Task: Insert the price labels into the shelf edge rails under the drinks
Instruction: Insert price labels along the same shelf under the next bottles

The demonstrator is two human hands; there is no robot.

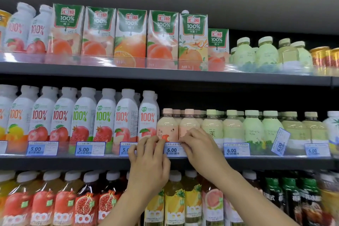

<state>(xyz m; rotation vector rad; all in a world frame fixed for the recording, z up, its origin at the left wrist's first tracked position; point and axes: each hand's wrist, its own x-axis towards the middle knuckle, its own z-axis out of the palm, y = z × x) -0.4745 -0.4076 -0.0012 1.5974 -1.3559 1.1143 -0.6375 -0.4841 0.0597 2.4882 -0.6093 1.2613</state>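
1. Price label marked 6.00 sits in the middle shelf's edge rail, under the peach-coloured bottles.
2. Left hand and right hand pinch its ends with curled fingers, likely to seat it level.
3. Another 6.00 label leans crooked further right, probably unseated.
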